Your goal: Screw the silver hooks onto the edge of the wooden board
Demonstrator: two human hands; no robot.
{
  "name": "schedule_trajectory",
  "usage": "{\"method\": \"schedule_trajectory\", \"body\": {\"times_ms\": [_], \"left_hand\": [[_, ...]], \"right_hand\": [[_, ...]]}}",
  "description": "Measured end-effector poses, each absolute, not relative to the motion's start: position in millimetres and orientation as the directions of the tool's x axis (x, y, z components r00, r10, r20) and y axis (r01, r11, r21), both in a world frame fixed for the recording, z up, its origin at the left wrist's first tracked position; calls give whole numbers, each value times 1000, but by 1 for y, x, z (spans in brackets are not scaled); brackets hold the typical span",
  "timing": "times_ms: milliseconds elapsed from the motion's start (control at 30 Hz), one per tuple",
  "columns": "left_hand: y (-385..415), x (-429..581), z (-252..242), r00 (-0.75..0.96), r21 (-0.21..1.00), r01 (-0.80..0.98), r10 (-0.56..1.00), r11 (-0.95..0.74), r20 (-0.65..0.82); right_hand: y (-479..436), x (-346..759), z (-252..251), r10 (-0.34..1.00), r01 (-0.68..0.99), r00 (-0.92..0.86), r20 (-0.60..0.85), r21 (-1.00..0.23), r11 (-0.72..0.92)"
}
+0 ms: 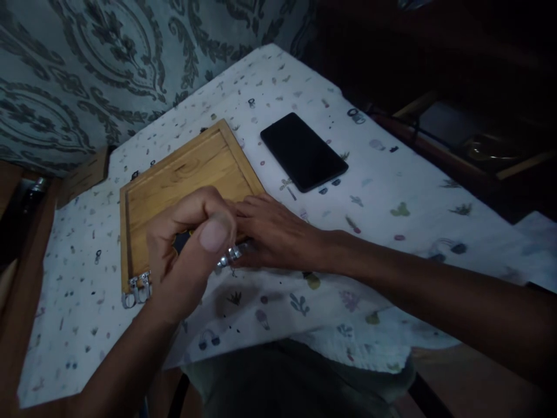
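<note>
A flat wooden board (pixel 183 171) with a raised border lies on the patterned tablecloth, metal fittings (pixel 140 288) along its near edge. Over that edge is my left hand (pixel 191 249), its fingers curled and the thumb pressed toward the bent forefinger; whatever is in the pinch is hidden. A dark patch with a yellowish outline shows through the gap in its fingers. My right hand (pixel 278 235) closes over the board's near right corner, fingertips partly hidden behind the left hand. Between both hands, more shiny metal fittings (pixel 229 255) show at the edge.
A black phone or tablet (pixel 303 152) lies face up right of the board. The white printed tablecloth (pixel 374 191) covers the table. A brown flat piece (pixel 85 177) stands at the left edge by the patterned wall (pixel 108 52). Dark furniture is at the right; my lap is below.
</note>
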State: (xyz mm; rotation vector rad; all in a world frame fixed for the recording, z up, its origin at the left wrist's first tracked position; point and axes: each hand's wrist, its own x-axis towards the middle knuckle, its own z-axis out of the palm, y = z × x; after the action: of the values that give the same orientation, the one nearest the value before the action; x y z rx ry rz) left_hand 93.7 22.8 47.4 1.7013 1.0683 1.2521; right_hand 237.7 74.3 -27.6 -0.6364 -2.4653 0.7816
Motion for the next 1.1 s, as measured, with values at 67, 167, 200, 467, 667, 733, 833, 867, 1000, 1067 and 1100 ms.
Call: {"method": "schedule_trajectory", "body": {"times_ms": [67, 167, 200, 467, 667, 733, 833, 867, 1000, 1067, 1100], "left_hand": [[23, 99, 49, 128, 907, 151, 918, -392, 375], [22, 109, 51, -116, 922, 116, 917, -368, 381], [22, 112, 52, -175, 934, 93, 917, -346, 357], [23, 116, 50, -198, 932, -45, 918, -359, 344], [29, 117, 55, -137, 951, -58, 946, -303, 293], [30, 117, 56, -124, 954, -62, 951, -293, 284], [30, 114, 56, -85, 954, -71, 955, -291, 284], [31, 114, 55, -73, 955, -75, 956, -289, 283], [31, 112, 56, -26, 955, -83, 959, -284, 283], [31, 112, 57, 21, 958, -85, 961, -273, 276], [31, 112, 58, 36, 960, -87, 962, -266, 270]], "right_hand": [[75, 238, -27, 555, 292, -780, 289, -616, 731], [75, 237, -27, 568, 316, -780, 262, -618, 720], [75, 237, -27, 573, 318, -778, 259, -624, 714], [75, 235, -30, 572, 313, -778, 261, -628, 713], [75, 236, -31, 564, 298, -776, 282, -623, 723], [75, 236, -31, 564, 298, -775, 283, -623, 723], [75, 236, -30, 559, 295, -782, 276, -627, 721], [76, 236, -30, 558, 294, -784, 273, -628, 721], [76, 236, -29, 564, 314, -786, 253, -622, 717], [76, 236, -29, 566, 325, -786, 249, -613, 720], [76, 236, -29, 565, 326, -786, 251, -609, 723]]}}
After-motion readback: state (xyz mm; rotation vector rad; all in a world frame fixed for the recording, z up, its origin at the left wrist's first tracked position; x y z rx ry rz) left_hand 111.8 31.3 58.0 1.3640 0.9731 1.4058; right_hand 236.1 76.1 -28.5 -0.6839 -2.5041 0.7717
